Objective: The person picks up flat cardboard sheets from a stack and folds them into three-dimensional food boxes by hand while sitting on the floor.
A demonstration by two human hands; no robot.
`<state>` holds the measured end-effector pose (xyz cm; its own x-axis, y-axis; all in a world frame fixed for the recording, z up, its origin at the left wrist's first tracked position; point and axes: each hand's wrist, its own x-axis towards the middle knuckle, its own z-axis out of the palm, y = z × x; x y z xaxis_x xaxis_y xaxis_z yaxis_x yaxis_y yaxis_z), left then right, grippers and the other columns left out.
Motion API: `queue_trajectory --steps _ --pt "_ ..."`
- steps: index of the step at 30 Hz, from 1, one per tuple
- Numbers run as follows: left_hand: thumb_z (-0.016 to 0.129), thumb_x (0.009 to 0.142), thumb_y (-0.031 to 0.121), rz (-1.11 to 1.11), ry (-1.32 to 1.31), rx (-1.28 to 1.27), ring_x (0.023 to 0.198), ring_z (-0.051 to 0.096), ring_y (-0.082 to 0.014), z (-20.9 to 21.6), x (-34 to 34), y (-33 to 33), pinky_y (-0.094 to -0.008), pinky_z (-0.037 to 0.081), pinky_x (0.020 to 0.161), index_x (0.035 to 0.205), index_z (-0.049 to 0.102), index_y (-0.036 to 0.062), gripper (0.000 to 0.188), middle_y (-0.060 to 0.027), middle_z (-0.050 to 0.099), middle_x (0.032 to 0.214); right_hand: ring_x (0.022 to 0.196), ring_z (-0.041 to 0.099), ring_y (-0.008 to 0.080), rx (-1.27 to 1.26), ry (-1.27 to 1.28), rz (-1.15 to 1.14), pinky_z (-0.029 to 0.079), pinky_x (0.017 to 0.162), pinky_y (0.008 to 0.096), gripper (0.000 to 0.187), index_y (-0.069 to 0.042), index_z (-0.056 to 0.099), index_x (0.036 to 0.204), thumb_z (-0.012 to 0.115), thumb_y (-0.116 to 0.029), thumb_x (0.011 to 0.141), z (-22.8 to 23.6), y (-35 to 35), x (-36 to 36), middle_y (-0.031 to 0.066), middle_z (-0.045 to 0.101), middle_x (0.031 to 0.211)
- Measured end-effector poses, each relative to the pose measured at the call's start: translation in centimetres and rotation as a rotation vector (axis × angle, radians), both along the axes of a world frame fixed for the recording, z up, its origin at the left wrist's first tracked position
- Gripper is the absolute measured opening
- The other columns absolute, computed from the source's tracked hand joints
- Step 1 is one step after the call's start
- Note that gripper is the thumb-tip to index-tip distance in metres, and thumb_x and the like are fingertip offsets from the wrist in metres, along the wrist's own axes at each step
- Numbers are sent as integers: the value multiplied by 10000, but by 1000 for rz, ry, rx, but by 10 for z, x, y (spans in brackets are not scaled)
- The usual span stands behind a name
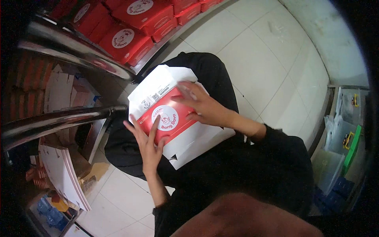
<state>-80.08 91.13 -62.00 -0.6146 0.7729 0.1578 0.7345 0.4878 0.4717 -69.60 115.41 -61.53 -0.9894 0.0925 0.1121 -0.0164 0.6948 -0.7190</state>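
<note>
A flat, partly unfolded cardboard food box (179, 136) lies across my lap, on black clothing. Its middle panel is red with a round white logo, and white flaps extend above and below it. My left hand (148, 146) is at the box's left side, its fingers spread over the red panel and the logo. Over the upper right part of the box, my right hand (209, 106) has its fingers apart, slightly blurred. Neither hand is wrapped around anything. Whether the right fingertips touch the card, I cannot tell.
Finished red boxes (126, 39) stand stacked at the upper left. Shiny metal tubes (75, 51) run beside my knees. White flat boards (63, 172) lean at the lower left. Clear plastic containers (335, 142), one green-edged, stand on the right. Pale floor tiles (252, 51) stretch ahead toward a wall.
</note>
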Motion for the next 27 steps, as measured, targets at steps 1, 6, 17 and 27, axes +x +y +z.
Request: queue_trajectory --steps 1,6,17,27 --pt "805 730 173 -10 -3 -3 1474 169 -371 11 -4 7 -525 211 1153 1422 480 169 764 -218 165 1588 1432 264 325 -3 -3 -10 248 1160 502 724 -158 469 1421 782 -147 768 11 -1 -7 151 294 1521" --pt "885 555 261 -122 -44 -240 1403 267 -432 14 -17 17 -565 241 1125 1412 444 170 968 -224 287 1502 1397 281 406 588 -32 265 186 1041 751 1169 -147 237 1529 860 -393 571 1 -19 -35 253 306 1478" --pt "897 526 200 -349 -261 270 1357 344 -404 53 -65 17 -496 335 1106 1319 558 141 865 -159 359 1478 1401 338 310 546 139 595 130 1149 675 924 -240 420 1436 834 -285 611 89 33 -17 64 425 1473" --pt "786 755 111 120 -656 1048 1405 331 -293 61 -50 83 -442 359 1107 1418 421 72 758 -140 468 1407 1189 544 311 80 794 -145 355 1092 539 570 -34 524 1244 802 -145 759 48 78 -24 156 581 1215"
